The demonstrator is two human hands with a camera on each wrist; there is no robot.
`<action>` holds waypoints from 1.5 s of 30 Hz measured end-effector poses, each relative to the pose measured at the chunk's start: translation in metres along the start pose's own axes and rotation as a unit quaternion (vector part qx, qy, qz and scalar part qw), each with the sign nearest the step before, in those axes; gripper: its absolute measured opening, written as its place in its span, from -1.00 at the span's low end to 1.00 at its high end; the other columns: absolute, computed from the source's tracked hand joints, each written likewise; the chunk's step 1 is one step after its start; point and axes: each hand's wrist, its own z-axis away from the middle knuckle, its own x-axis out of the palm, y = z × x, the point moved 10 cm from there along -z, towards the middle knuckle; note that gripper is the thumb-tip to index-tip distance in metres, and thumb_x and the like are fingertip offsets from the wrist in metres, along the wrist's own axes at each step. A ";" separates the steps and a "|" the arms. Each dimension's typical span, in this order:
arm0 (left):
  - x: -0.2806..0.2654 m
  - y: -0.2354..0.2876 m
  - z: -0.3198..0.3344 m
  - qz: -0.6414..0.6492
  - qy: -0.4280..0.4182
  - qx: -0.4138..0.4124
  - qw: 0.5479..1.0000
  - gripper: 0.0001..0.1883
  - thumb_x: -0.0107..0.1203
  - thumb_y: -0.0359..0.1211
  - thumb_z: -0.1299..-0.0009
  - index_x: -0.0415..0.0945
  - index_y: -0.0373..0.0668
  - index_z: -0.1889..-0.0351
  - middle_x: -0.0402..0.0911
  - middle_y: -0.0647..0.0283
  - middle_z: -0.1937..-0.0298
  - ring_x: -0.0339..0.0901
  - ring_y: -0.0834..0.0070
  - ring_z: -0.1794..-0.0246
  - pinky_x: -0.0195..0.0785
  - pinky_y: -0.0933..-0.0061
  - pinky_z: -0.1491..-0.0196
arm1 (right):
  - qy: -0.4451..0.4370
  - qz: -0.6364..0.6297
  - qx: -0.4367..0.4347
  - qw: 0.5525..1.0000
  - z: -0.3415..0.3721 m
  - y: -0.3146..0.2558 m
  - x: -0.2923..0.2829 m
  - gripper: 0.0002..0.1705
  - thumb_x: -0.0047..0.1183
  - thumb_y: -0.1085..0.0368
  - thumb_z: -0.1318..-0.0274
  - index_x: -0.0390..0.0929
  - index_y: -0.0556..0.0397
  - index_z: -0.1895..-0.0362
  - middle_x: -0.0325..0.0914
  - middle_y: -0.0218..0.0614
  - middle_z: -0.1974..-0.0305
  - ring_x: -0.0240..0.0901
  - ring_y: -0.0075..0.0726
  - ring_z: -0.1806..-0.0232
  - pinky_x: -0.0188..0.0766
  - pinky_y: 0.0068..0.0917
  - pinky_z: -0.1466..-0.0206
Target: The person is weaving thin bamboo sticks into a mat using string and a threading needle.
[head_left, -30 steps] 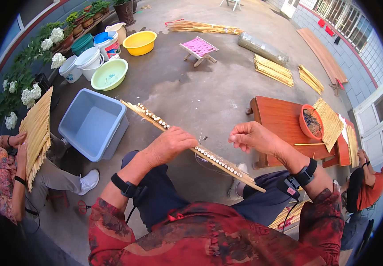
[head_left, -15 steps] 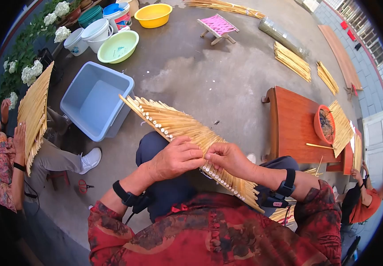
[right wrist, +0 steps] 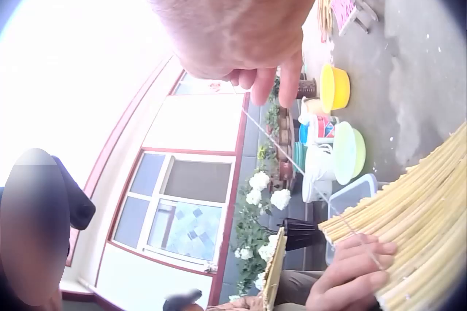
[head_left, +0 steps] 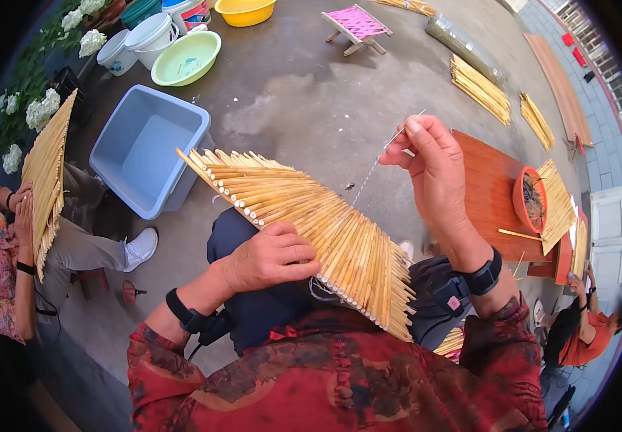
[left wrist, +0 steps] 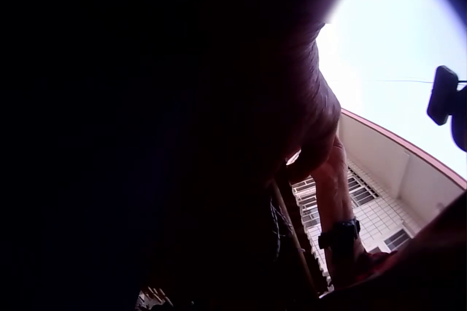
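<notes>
A fan-shaped mat of straw-coloured stalks (head_left: 303, 209) lies tilted across the lap. My left hand (head_left: 271, 255) grips its near edge, thumb side hidden in the head view; the right wrist view shows those fingers (right wrist: 354, 260) over the stalks (right wrist: 430, 216). Raised above the mat's right part, my right hand (head_left: 433, 162) pinches a thin needle (head_left: 413, 121) between thumb and forefinger. A pale twisted thread (head_left: 368, 176) runs taut from it down to the mat. The left wrist view is mostly dark, with the left hand (left wrist: 314, 121) against the sky.
A blue-grey tub (head_left: 149, 151) stands at left, basins and buckets beyond it. At right is a red-brown table (head_left: 487, 187) with an orange bowl (head_left: 529, 198). Seated people (head_left: 8, 252) hold a similar mat at far left and work at far right. A pink folding stool (head_left: 356, 25) stands ahead.
The mat turned from edge-on to show its broad face. My right hand came down to it beside the left, then rose away up and right, drawing the thread out.
</notes>
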 end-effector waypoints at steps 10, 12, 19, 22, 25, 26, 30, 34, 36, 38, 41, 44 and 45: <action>-0.002 -0.018 -0.008 -0.001 0.030 -0.044 0.999 -0.80 0.13 -0.46 -0.20 0.56 -0.03 0.21 0.60 0.40 0.16 0.54 0.49 0.09 0.31 0.27 -0.09 | -0.046 0.027 0.157 0.986 -0.046 -0.019 -0.069 -0.87 0.02 0.23 -0.20 0.45 -0.01 0.33 0.15 -0.63 0.64 -0.11 -0.75 0.71 -0.15 -0.68 0.70; 0.001 -0.020 -0.008 0.010 0.032 -0.060 0.998 -0.80 0.13 -0.46 -0.20 0.56 -0.02 0.22 0.60 0.41 0.16 0.54 0.49 0.09 0.30 0.26 -0.10 | 0.092 0.156 -0.028 0.983 -0.108 -0.125 -0.170 -0.84 0.07 0.24 -0.19 0.44 -0.02 0.41 0.12 -0.65 0.65 -0.12 -0.74 0.73 -0.21 -0.66 0.72; -0.001 -0.028 -0.011 0.015 0.075 -0.062 0.995 -0.74 0.22 -0.42 -0.20 0.56 -0.07 0.13 0.59 0.35 0.10 0.51 0.42 -0.09 0.18 0.18 -0.26 | 0.119 0.169 -0.018 0.978 -0.084 -0.100 -0.196 -0.79 0.10 0.20 -0.18 0.52 0.04 0.20 0.12 -0.68 0.61 -0.10 -0.77 0.73 -0.20 -0.68 0.71; -0.002 -0.030 -0.012 0.020 0.081 -0.070 0.994 -0.68 0.26 -0.40 -0.16 0.54 -0.09 0.10 0.57 0.31 0.06 0.48 0.35 -0.15 0.15 0.12 -0.30 | -0.206 0.285 0.233 0.907 0.024 0.044 -0.021 -0.84 0.17 0.37 -0.08 0.59 -0.07 0.20 0.36 -0.66 0.55 0.11 -0.80 0.67 -0.02 -0.73 0.65; -0.006 -0.030 -0.009 0.002 0.108 -0.104 0.989 -0.64 0.29 -0.40 -0.12 0.52 -0.11 0.09 0.56 0.29 0.04 0.45 0.29 -0.18 0.14 0.07 -0.32 | -0.348 0.334 0.075 0.873 0.067 0.073 0.044 -0.83 0.19 0.36 -0.09 0.60 -0.04 0.18 0.37 -0.61 0.58 0.17 -0.76 0.64 0.14 -0.70 0.60; -0.006 -0.030 -0.008 0.000 0.115 -0.101 0.988 -0.64 0.30 -0.40 -0.11 0.51 -0.12 0.10 0.56 0.30 0.06 0.45 0.29 -0.17 0.14 0.06 -0.31 | -0.355 0.334 0.073 0.870 0.072 0.076 0.045 -0.83 0.19 0.36 -0.09 0.60 -0.04 0.18 0.37 -0.61 0.58 0.17 -0.76 0.64 0.14 -0.70 0.60; -0.006 -0.032 -0.005 0.008 0.122 -0.101 0.987 -0.64 0.30 -0.39 -0.11 0.51 -0.12 0.12 0.56 0.30 0.10 0.46 0.30 -0.15 0.17 0.06 -0.31 | -0.308 0.305 0.254 0.865 0.086 0.108 0.027 -0.89 0.14 0.35 -0.14 0.56 0.08 0.24 0.42 -0.54 0.54 0.24 -0.71 0.59 0.24 -0.63 0.54; -0.006 -0.032 -0.007 0.013 0.137 -0.093 0.986 -0.68 0.28 -0.37 -0.13 0.53 -0.12 0.13 0.54 0.31 0.13 0.47 0.32 -0.09 0.17 0.10 -0.30 | -0.278 0.372 0.138 0.875 0.080 0.093 0.024 -0.88 0.14 0.35 -0.16 0.51 0.14 0.31 0.45 -0.45 0.54 0.31 -0.66 0.54 0.31 -0.51 0.50; -0.007 -0.031 -0.009 0.001 0.137 -0.084 0.987 -0.70 0.27 -0.39 -0.13 0.54 -0.11 0.15 0.52 0.31 0.16 0.47 0.33 -0.06 0.17 0.10 -0.30 | -0.265 0.409 0.069 0.870 0.077 0.077 0.031 -0.88 0.14 0.35 -0.15 0.50 0.14 0.32 0.47 -0.37 0.54 0.35 -0.57 0.55 0.33 -0.47 0.48; -0.007 -0.028 -0.011 -0.008 0.134 -0.074 0.988 -0.71 0.26 -0.40 -0.13 0.54 -0.10 0.16 0.50 0.32 0.18 0.47 0.34 -0.03 0.17 0.11 -0.29 | -0.248 0.441 0.000 0.863 0.074 0.064 0.037 -0.88 0.13 0.36 -0.14 0.49 0.14 0.33 0.49 -0.30 0.53 0.40 -0.48 0.55 0.35 -0.42 0.46; -0.007 -0.028 -0.014 0.011 0.131 -0.070 0.989 -0.74 0.24 -0.42 -0.14 0.55 -0.08 0.19 0.46 0.32 0.22 0.46 0.36 0.02 0.18 0.11 -0.28 | -0.265 0.494 -0.078 0.824 0.072 0.057 0.047 -0.88 0.13 0.39 -0.12 0.46 0.14 0.35 0.50 -0.14 0.47 0.45 -0.20 0.52 0.38 -0.34 0.40; -0.004 -0.027 -0.011 0.000 0.131 -0.068 0.989 -0.75 0.24 -0.43 -0.14 0.54 -0.07 0.19 0.45 0.33 0.23 0.45 0.36 0.04 0.17 0.11 -0.28 | -0.195 0.564 -0.210 0.774 0.058 0.039 0.034 -0.90 0.10 0.38 -0.13 0.44 0.12 0.34 0.49 -0.08 0.45 0.45 -0.03 0.45 0.38 -0.28 0.36; -0.003 -0.027 -0.011 0.004 0.120 -0.068 0.990 -0.75 0.24 -0.43 -0.14 0.54 -0.07 0.20 0.46 0.33 0.22 0.45 0.35 0.01 0.17 0.10 -0.28 | -0.162 0.599 -0.267 0.737 0.040 0.027 0.020 -0.90 0.09 0.37 -0.14 0.44 0.12 0.34 0.48 -0.08 0.46 0.44 -0.03 0.44 0.37 -0.27 0.36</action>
